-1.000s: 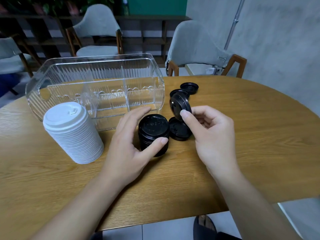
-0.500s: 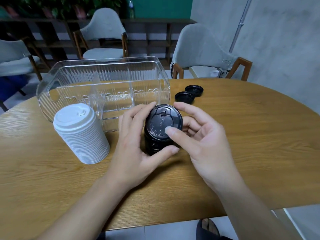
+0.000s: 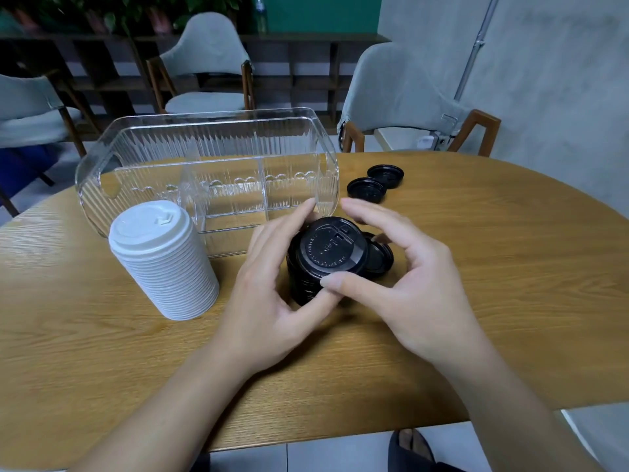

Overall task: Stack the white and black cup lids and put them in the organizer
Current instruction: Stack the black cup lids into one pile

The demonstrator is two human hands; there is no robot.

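Head view: both hands meet over a short stack of black plastic cup lids that stands on the oval wooden tabletop. The left hand curves round the stack's left side, its fingers reaching to the far edge of the top lid and its thumb lying against the near side of the stack, so it grips the stack. The right hand arches over from the right with fingers spread and loosely bent; its thumb tip rests on the near rim of the top black lid, just above the left thumb, while its other fingers hover beyond the lid without clearly touching it, so whether this hand grips the lid I cannot tell. Under the right hand's fingers, touching the stack's right side, lies 1 loose black lid flat on the tabletop. Beyond the right hand's fingertips sit 2 more loose black lids, side by side and slightly overlapping. Left of the left hand stands a tall stack of white plastic cup lids, leaning a little to the left. Just beyond both hands sits the clear ribbed plastic organizer with inner dividers, its near right corner close to the left hand's fingertips.

Grey upholstered chairs stand past the tabletop.
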